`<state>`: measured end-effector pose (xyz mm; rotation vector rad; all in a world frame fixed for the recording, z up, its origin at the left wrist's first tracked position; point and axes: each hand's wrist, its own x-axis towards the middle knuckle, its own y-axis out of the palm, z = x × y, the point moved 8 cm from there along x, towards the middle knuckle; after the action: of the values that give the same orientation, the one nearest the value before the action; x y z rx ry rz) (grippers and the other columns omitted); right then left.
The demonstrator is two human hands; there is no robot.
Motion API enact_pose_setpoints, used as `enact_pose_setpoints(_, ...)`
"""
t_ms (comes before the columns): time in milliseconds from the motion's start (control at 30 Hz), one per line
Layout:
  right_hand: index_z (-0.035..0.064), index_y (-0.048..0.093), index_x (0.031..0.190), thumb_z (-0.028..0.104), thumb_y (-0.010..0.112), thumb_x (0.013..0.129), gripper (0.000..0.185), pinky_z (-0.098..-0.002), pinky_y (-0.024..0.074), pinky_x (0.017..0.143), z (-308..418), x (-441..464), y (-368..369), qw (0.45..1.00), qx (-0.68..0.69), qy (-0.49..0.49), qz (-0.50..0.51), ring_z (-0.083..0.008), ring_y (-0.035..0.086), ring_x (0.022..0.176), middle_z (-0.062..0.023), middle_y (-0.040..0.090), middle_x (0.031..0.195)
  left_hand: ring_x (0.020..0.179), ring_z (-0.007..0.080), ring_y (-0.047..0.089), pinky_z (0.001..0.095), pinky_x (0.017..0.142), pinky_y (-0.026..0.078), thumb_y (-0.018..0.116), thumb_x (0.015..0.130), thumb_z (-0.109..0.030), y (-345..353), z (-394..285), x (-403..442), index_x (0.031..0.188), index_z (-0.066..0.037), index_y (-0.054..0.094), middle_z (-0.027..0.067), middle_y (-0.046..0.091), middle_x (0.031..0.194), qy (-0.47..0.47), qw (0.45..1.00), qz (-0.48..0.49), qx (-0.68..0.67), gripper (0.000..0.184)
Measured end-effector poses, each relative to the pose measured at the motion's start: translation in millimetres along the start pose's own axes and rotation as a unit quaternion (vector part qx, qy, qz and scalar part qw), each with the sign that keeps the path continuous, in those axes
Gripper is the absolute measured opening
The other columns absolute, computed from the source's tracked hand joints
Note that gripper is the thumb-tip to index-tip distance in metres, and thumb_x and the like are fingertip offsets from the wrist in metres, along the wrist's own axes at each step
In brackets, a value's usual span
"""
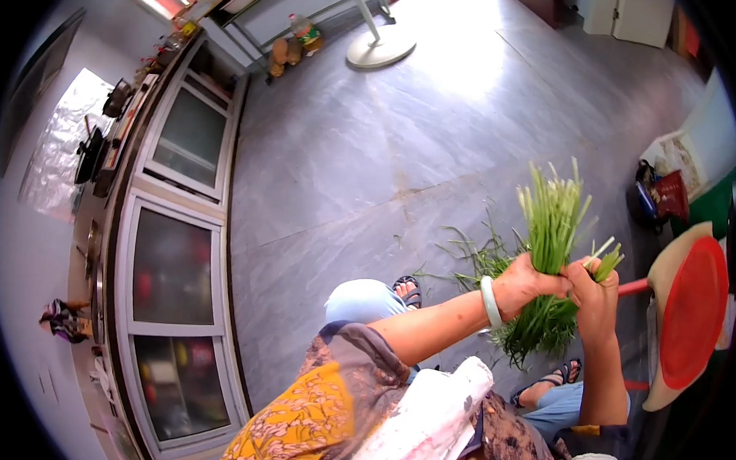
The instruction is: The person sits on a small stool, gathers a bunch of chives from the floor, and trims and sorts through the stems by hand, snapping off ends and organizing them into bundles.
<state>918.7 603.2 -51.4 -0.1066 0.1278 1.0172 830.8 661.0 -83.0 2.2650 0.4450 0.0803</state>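
My left hand, with a pale bangle on its wrist, is closed around a thick bunch of garlic chives. The pale cut ends point up and the dark green leaves hang below the fist. My right hand is right beside it, almost touching, closed on a few short chive stalks that stick out above the fingers. Loose chives lie scattered on the floor beneath and to the left of the hands.
A stool with a red round seat stands at the right. Glass-fronted cabinets with a counter line the left side. A fan's round base and an oil bottle are at the back. My sandalled feet flank the chives.
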Motion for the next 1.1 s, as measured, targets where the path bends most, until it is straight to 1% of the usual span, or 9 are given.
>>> enact_pose_setpoints(100, -0.0004, 0.069, 0.086, 0.017, 0.059, 0.088, 0.02, -0.021, 0.0265, 0.047, 3, 5, -1, 1.0, 0.015, 0.008, 0.018, -0.0024, 0.042, 0.053, 0.0019, 0.058, 0.064, 0.086, 0.014, 0.06, 0.0288, 0.077, 0.048, 0.071, 0.081, -0.014, -22, 14, 6, 0.106, -0.002, 0.064, 0.0044, 0.065, 0.096, -0.036, 0.998, -0.048, -0.011, 0.028)
enact_pose_setpoints(133, -0.0004, 0.069, 0.09, 0.02, 0.058, 0.09, 0.023, -0.0208, 0.0278, 0.048, 3, 5, -1, 1.0, 0.024, 0.003, 0.018, -0.0029, 0.044, 0.056, 0.0013, 0.06, 0.067, 0.083, 0.0139, 0.061, 0.0277, 0.074, 0.049, 0.072, 0.081, -0.014, -20, 10, 2, 0.1, -0.003, 0.065, 0.0057, 0.066, 0.091, -0.063, 0.995, -0.071, -0.004, 0.024)
enact_pose_setpoints(200, -0.0005, 0.069, 0.093, 0.019, 0.06, 0.09, 0.022, -0.0197, 0.0293, 0.049, -5, 3, -8, 0.998, 0.053, 0.032, 0.027, -0.0029, 0.045, 0.057, 0.0006, 0.061, 0.07, 0.076, 0.0134, 0.06, 0.0271, 0.067, 0.049, 0.07, 0.082, -0.01, -22, 19, 7, 0.099, -0.005, 0.062, 0.0037, 0.063, 0.087, -0.064, 0.995, -0.073, -0.019, 0.019)
enact_pose_setpoints(367, -0.0015, 0.068, 0.098, 0.013, 0.063, 0.089, 0.017, -0.017, 0.0302, 0.048, -7, 5, -12, 0.986, 0.156, 0.029, 0.045, -0.0009, 0.042, 0.054, 0.001, 0.062, 0.072, 0.073, 0.0158, 0.061, 0.0281, 0.067, 0.05, 0.069, 0.082, -0.004, -20, 17, 10, 0.095, -0.006, 0.059, 0.0054, 0.064, 0.086, -0.053, 0.992, -0.082, -0.081, 0.016)
enact_pose_setpoints(700, 0.0004, 0.067, 0.096, 0.012, 0.057, 0.093, 0.015, -0.0182, 0.0328, 0.049, 4, 5, -11, 0.992, 0.104, -0.034, 0.067, -0.0014, 0.046, 0.056, -0.0002, 0.062, 0.072, 0.072, 0.0162, 0.06, 0.0301, 0.067, 0.05, 0.068, 0.082, -0.007, -21, 16, 8, 0.098, -0.006, 0.056, 0.0053, 0.061, 0.084, -0.053, 0.993, -0.09, -0.058, 0.02)
enact_pose_setpoints(800, 0.0014, 0.065, 0.093, 0.012, 0.055, 0.094, 0.015, -0.0186, 0.0347, 0.051, -3, 12, -15, 0.989, 0.013, -0.143, 0.03, -0.0016, 0.049, 0.058, -0.0014, 0.063, 0.076, 0.072, 0.0166, 0.06, 0.0301, 0.067, 0.051, 0.068, 0.082, -0.006, -25, 17, 8, 0.098, -0.006, 0.055, 0.0062, 0.062, 0.084, -0.054, 0.991, -0.102, -0.068, 0.02)
enact_pose_setpoints(900, 0.0023, 0.064, 0.092, 0.012, 0.055, 0.094, 0.014, -0.0192, 0.0345, 0.048, -1, 12, -32, 0.995, -0.027, -0.084, -0.036, -0.0015, 0.047, 0.055, -0.0011, 0.061, 0.077, 0.071, 0.0169, 0.061, 0.0299, 0.067, 0.051, 0.068, 0.082, -0.005, -28, 17, 7, 0.099, -0.006, 0.055, 0.0068, 0.062, 0.084, -0.058, 0.99, -0.113, -0.069, 0.021)
enact_pose_setpoints(1000, 0.0021, 0.062, 0.094, 0.012, 0.052, 0.096, 0.014, -0.0193, 0.0265, 0.042, -7, 16, -46, 0.992, 0.087, -0.042, -0.075, -0.0015, 0.035, 0.048, 0.0, 0.057, 0.075, 0.071, 0.0169, 0.06, 0.0298, 0.067, 0.051, 0.069, 0.082, -0.005, -30, 18, 7, 0.099, -0.006, 0.055, 0.0071, 0.062, 0.084, -0.062, 0.988, -0.122, -0.071, 0.022)
enact_pose_setpoints(1100, 0.0021, 0.063, 0.091, 0.013, 0.054, 0.094, 0.015, -0.0196, 0.0271, 0.041, -6, 18, -55, 0.987, 0.124, -0.047, -0.094, -0.0018, 0.037, 0.047, -0.001, 0.058, 0.074, 0.072, 0.0169, 0.06, 0.0297, 0.066, 0.051, 0.069, 0.082, -0.005, -31, 20, 8, 0.099, -0.006, 0.055, 0.0071, 0.062, 0.085, -0.064, 0.987, -0.128, -0.073, 0.022)
